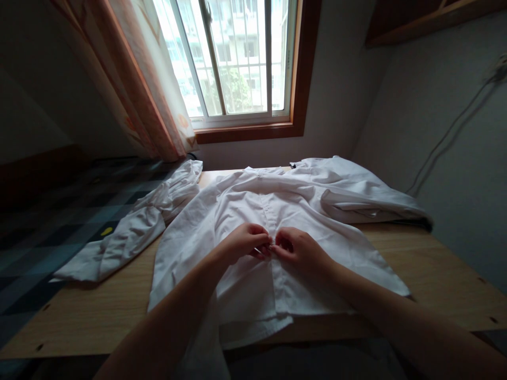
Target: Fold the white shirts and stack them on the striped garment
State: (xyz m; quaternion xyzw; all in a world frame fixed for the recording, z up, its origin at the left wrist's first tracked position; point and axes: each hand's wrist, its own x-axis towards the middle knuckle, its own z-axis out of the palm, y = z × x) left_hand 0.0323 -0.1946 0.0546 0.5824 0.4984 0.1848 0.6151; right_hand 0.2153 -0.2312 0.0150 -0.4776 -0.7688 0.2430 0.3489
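A white button-up shirt (237, 211) lies spread front side up on a wooden table (412, 264), its sleeves out to both sides. Midway down its button placket, my left hand (249, 240) pinches the fabric with thumb and fingers. Close against it, my right hand (295, 248) pinches the other side of the same spot. The fingertips of both hands nearly meet there, and whatever small part they grip is hidden. Small buttons show on the placket above the hands. The shirt's lower hem hangs over the table's front edge.
A bed with a dark checked cover (43, 216) adjoins the table on the left, and the left sleeve reaches onto it. A barred window (237, 63) and an orange patterned curtain (134, 79) are behind. On the right wall runs a cable (447, 134).
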